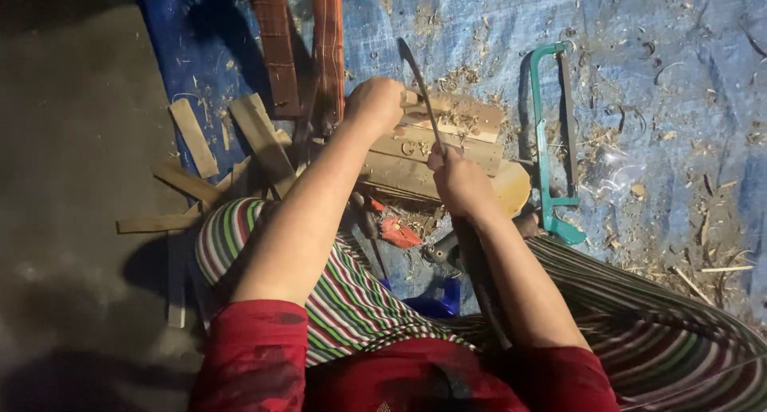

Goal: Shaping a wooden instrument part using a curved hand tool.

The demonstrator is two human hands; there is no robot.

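My left hand (375,102) is closed on the near end of a pale wooden piece (447,132) that lies on a blue tarp (655,76). My right hand (459,180) grips the handle of a long dark curved blade (419,80), whose edge rests across the wood between my two hands. Shavings lie on the wood's top. I sit with striped trousers and red sleeves low in the view.
A teal hacksaw (551,140) lies just right of the wood. Flat wooden offcuts (240,140) are scattered at the left, by two reddish slats (304,44). Shavings litter the tarp. A red scrap (398,234) and dark tools lie between my knees.
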